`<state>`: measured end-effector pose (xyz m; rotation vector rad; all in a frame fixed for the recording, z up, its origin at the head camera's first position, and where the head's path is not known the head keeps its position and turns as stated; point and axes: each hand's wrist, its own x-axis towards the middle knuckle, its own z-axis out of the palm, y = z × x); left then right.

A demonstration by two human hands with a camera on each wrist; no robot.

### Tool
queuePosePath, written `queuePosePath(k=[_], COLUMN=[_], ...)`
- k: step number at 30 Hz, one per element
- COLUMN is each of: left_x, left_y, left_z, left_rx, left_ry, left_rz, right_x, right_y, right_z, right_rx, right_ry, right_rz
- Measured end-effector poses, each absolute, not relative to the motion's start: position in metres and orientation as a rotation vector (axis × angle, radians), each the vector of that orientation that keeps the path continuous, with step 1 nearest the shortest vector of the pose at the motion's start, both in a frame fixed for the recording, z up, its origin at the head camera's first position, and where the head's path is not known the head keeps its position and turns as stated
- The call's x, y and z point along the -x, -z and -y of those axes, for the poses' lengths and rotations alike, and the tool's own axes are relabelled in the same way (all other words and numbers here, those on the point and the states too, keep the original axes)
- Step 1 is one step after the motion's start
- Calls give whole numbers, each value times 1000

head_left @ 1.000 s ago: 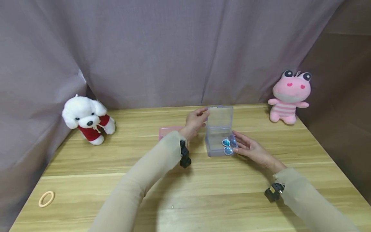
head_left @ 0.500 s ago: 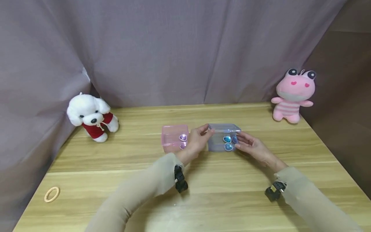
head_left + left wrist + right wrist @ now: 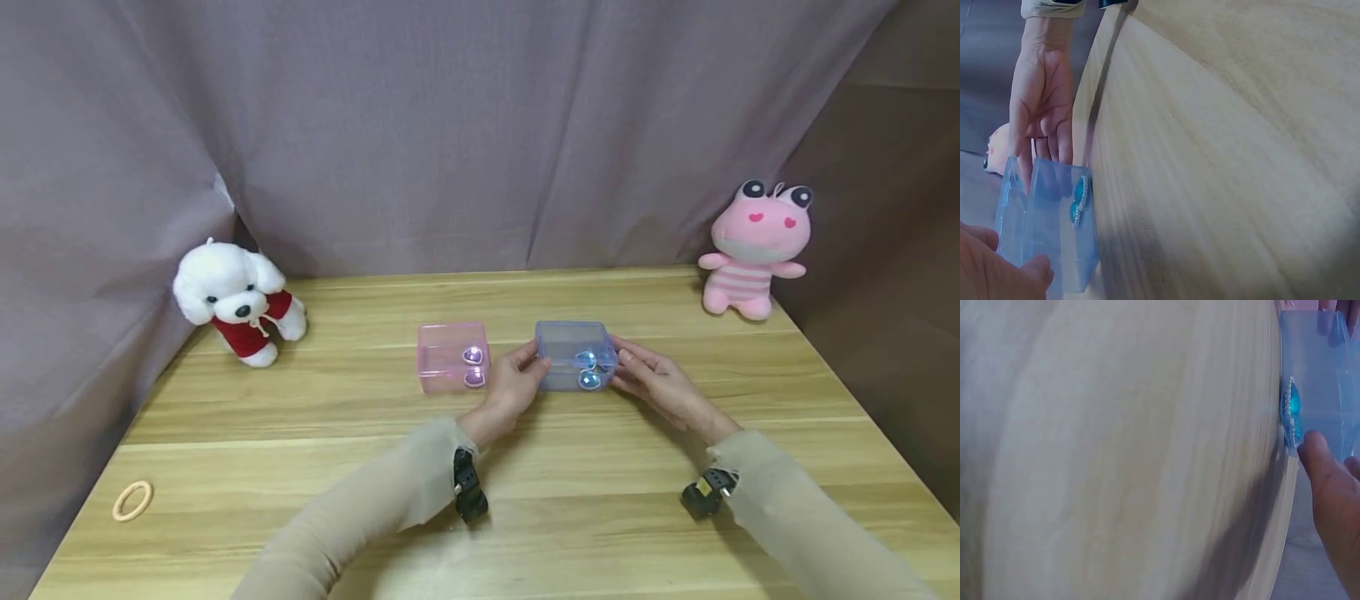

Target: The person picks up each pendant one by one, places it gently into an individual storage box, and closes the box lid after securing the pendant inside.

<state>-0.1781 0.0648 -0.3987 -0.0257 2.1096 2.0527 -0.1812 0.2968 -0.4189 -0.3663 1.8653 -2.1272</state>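
Observation:
A see-through bluish-purple plastic box [image 3: 562,337] stands on the wooden table, its lid lowered over the base. The left wrist view shows a narrow wedge between lid and base; whether it is latched I cannot tell. Inside, toward the right, lie blue heart-shaped gems [image 3: 590,380] with beaded white edges. My left hand [image 3: 508,387] grips the box's left side, thumb at the front corner. At the right side, my right hand [image 3: 663,386] holds the box between thumb and fingers. Left of my left hand sits a pink see-through box [image 3: 438,360] with purple gems [image 3: 472,356] inside.
On the back left sits a white plush dog [image 3: 232,296] in red clothing. A pink plush frog [image 3: 753,250] sits at the back right. Near the left edge lies a light wooden ring [image 3: 132,501]. Grey curtain [image 3: 420,133] hangs behind the table [image 3: 585,517].
The blue box's lid has swung from upright down over its base, brought forward by my left hand. The right hand has stayed at the box's right side, its thumb moving up.

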Motion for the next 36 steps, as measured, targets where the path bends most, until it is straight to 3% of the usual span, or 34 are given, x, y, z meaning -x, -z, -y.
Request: queuePosePath(k=[36], left_x=[174], left_y=[416], left_z=[-64], left_rx=[13], left_ry=[-2181], left_rz=[-2091], right_x=[181], right_y=[418], right_z=[-290], right_rx=[285], right_ry=[1988], right_rz=[-2058])
